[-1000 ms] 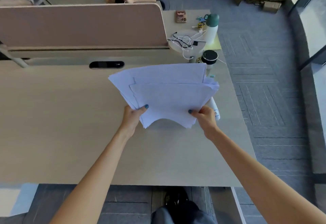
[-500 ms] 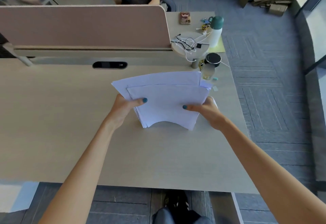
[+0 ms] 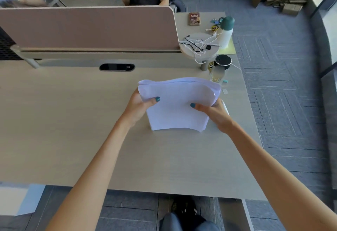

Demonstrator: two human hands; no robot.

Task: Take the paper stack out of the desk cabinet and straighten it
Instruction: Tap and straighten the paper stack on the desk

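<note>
Head view: paper stack held upright on the desk in both hands

Both hands hold the paper stack (image 3: 177, 106) on its lower edge on the desk (image 3: 73, 121), right of the desk's middle. The sheets are white and plain on the facing side. The top edge bows in a curve, and at the upper left and upper right corners several sheet edges show fanned, not flush. The bottom edge arches slightly, with its two lower corners touching the wood.

The left hand (image 3: 137, 106) clamps the stack's left side, thumb pressed on the front sheet, the other fingers hidden behind the paper. The right hand (image 3: 212, 112) clamps the right side the same way, thumb on the front, fingers behind.

Just behind the stack's upper right corner stands a clear bottle (image 3: 218, 71) with a black lid, close to the paper; whether they touch cannot be told. A round stand (image 3: 199, 47) with tangled cables sits farther back, with a white flask (image 3: 226, 32) beside it. A partition panel (image 3: 87, 27) runs along the desk's far side. The desk's right edge lies near the right hand. Bare wood stretches wide to the left of the stack and toward the near edge.
</note>
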